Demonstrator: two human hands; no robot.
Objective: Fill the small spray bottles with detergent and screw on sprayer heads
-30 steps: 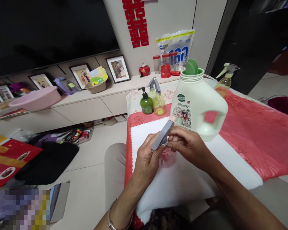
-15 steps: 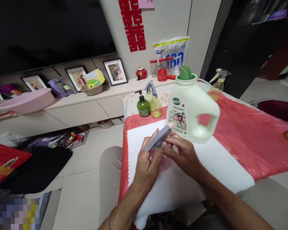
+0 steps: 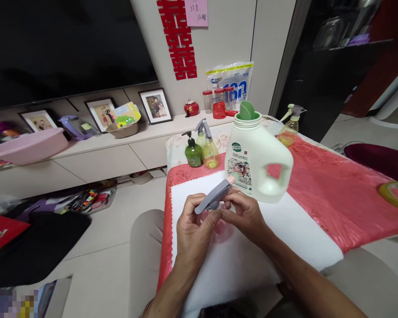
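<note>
A clear pink spray bottle (image 3: 223,230) with a grey trigger head (image 3: 213,197) stands between my hands, over a white cloth (image 3: 305,229). My left hand (image 3: 193,232) is closed around the bottle's near left side, its thumb by the neck. The fingers of my right hand (image 3: 247,215) pinch at the collar below the trigger head, from the right. The head's pink nozzle points up and to the right. Just behind my hands stands a large pale green jug (image 3: 260,165), uncapped, with a green scoop-shaped piece (image 3: 247,110) in its mouth.
Behind the cloth stand a green pump bottle (image 3: 194,154) and yellowish spray bottles (image 3: 211,154). Another spray bottle (image 3: 289,128) is at the back right. A roll of tape (image 3: 396,196) lies on the red table cover (image 3: 334,190). A low cabinet (image 3: 99,159) runs along the wall.
The view has shifted slightly, showing more of the wall and the tape roll. My hands keep hold of the spray bottle, its head lying at a similar tilt.
</note>
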